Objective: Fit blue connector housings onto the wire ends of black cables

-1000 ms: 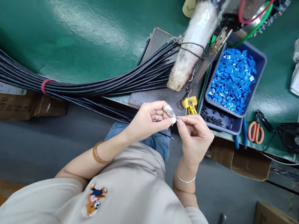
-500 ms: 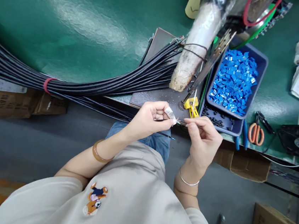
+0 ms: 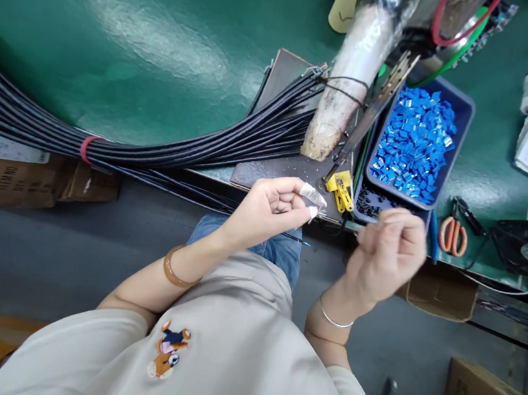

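My left hand (image 3: 276,206) pinches the end of a black cable between thumb and forefinger, its tip wrapped in white tape. Thin coloured wires (image 3: 322,213) poke out just beyond the fingertips. My right hand (image 3: 389,251), a little blurred, is held closed in front of the bench edge, apart from the left one. What its curled fingers hold, if anything, is hidden. Below the left hand another black cable end (image 3: 305,244) shows a blue tip. On the dark board (image 3: 273,172) beyond the hands lies a yellow cable stripper (image 3: 341,190).
A thick bundle of black cables (image 3: 164,156) crosses the green bench (image 3: 167,36). A bin (image 3: 464,127) of blue connectors stands at right above a tray of small black parts (image 3: 369,203). Orange-handled cutters (image 3: 453,235) lie beside it. A wrapped duct (image 3: 339,86) hangs over the board.
My right hand has pulled away from the wire ends, moving right and slightly down, and has curled closed. My left hand stays nearly in place with the cable.
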{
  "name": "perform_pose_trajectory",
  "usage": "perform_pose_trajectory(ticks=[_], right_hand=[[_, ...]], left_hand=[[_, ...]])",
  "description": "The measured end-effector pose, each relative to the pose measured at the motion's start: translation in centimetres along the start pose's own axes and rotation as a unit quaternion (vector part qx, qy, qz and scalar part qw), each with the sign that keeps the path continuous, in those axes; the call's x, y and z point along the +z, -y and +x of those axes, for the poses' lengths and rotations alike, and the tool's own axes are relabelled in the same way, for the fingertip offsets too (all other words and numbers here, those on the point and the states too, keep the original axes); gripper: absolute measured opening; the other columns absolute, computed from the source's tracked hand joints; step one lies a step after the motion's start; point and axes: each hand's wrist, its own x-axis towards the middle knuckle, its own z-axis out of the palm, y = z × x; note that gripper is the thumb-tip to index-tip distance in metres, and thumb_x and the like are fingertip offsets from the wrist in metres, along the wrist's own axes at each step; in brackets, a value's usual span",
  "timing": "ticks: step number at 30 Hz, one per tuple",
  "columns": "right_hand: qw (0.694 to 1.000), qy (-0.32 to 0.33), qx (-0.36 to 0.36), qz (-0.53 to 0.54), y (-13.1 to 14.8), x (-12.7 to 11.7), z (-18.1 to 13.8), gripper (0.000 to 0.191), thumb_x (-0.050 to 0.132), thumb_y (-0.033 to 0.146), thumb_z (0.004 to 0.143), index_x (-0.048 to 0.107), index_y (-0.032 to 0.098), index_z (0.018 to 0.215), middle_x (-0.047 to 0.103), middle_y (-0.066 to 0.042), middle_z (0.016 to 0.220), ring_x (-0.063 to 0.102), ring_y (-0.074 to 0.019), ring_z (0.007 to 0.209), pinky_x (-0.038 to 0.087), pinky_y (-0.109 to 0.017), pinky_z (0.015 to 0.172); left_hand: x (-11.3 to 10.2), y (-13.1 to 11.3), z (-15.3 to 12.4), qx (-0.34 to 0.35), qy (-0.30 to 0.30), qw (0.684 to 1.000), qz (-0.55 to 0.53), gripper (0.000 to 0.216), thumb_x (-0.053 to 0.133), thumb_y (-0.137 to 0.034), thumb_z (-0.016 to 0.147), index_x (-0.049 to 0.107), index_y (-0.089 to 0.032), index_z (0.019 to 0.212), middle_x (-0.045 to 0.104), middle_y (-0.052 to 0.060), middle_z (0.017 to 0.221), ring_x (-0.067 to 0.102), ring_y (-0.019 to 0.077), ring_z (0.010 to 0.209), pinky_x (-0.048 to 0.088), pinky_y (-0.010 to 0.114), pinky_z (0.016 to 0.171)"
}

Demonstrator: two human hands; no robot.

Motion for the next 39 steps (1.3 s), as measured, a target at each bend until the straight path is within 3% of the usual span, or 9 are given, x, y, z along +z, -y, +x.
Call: perform_pose_trajectory(ticks=[5,14,19,24,28,31,34,37,39], right_hand=[[0.986,0.037,-0.102,-0.128,1.1,-0.2,0.0,0.006,0.07,0.018,0.085,0.073,0.023,0.084,0.064,0.0,0.073,0.054,-0.0109,0.063,0.034,-0.025,0.05],[0.927,0.206,-0.189,-0.251,1.0,-0.2,-0.6,0.037,0.066,0.014,0.089,0.07,0.033,0.12,0.071,0.001,0.085,0.062,-0.0104,0.068,0.046,-0.025,0.059],[0.93,0.181,-0.205,-0.247,1.2,-0.4,-1.1,0.03,0.066,0.014,0.088,0.073,0.031,0.112,0.072,0.002,0.078,0.061,-0.0099,0.061,0.046,-0.024,0.057],[0.907,0.03,-0.194,-0.372,1.3,-2.7,0.4,0.015,0.063,0.025,0.091,0.076,0.026,0.099,0.07,0.001,0.069,0.052,-0.0116,0.052,0.038,-0.029,0.053],[0.861,0.109,-0.111,-0.484,-0.7,-4.8,4.1,0.017,0.064,0.033,0.091,0.075,0.021,0.085,0.071,-0.004,0.078,0.058,-0.0146,0.065,0.039,-0.03,0.063],[0.839,0.172,-0.071,-0.511,-2.2,-5.3,6.3,0.011,0.069,0.029,0.086,0.075,0.02,0.082,0.072,-0.005,0.079,0.055,-0.0144,0.062,0.036,-0.031,0.064],[0.82,0.184,-0.057,-0.539,-2.9,-5.1,7.0,0.005,0.071,0.023,0.082,0.074,0.019,0.083,0.072,-0.004,0.079,0.055,-0.0158,0.063,0.034,-0.031,0.065],[0.821,0.183,-0.07,-0.537,-3.1,-5.1,6.9,0.001,0.073,0.02,0.079,0.073,0.019,0.08,0.072,-0.004,0.079,0.056,-0.0165,0.064,0.035,-0.031,0.065],[0.843,0.153,-0.076,-0.51,-2.9,-5.2,6.6,0.002,0.073,0.018,0.078,0.072,0.02,0.079,0.071,-0.004,0.076,0.054,-0.0153,0.06,0.036,-0.032,0.064]], left_hand=[[-0.8,0.6,0.5,-0.055,0.046,0.997,-0.032,0.01,0.072,-0.023,0.077,0.07,-0.013,0.075,0.062,0.0,0.061,0.054,0.0071,0.057,0.044,0.018,0.055],[-0.6,0.6,0.8,-0.067,0.053,0.994,-0.063,0.021,0.082,-0.024,0.066,0.064,-0.012,0.069,0.052,-0.004,0.06,0.039,0.0043,0.055,0.032,0.018,0.052],[-0.6,0.9,0.7,-0.052,0.032,0.998,-0.029,0.018,0.076,-0.021,0.072,0.06,-0.013,0.07,0.047,-0.005,0.059,0.037,0.0036,0.053,0.03,0.018,0.051],[-0.2,-0.2,0.0,0.03,0.087,0.99,0.103,0.01,0.065,-0.018,0.081,0.059,-0.015,0.074,0.059,-0.001,0.065,0.05,0.0072,0.057,0.039,0.02,0.055],[1.3,-2.2,-1.6,0.202,0.287,0.834,0.425,0.016,0.056,-0.001,0.078,0.059,-0.015,0.071,0.063,0.002,0.068,0.057,0.0128,0.058,0.037,0.025,0.052],[2.0,-2.1,-2.6,0.233,0.325,0.719,0.569,0.025,0.051,0.009,0.072,0.059,-0.015,0.076,0.064,0.004,0.071,0.059,0.0152,0.056,0.033,0.027,0.048],[1.5,-0.4,-2.7,0.21,0.251,0.781,0.532,0.019,0.053,0.003,0.077,0.059,-0.015,0.076,0.065,0.003,0.069,0.057,0.0134,0.055,0.035,0.025,0.05],[0.0,1.3,-2.2,0.162,0.009,0.915,0.37,0.013,0.057,-0.013,0.089,0.061,-0.016,0.077,0.062,-0.001,0.066,0.054,0.0091,0.057,0.039,0.022,0.056],[-0.8,1.7,-1.9,0.112,-0.117,0.952,0.26,0.012,0.061,-0.021,0.089,0.062,-0.016,0.078,0.057,-0.003,0.063,0.048,0.0066,0.054,0.038,0.021,0.054]])
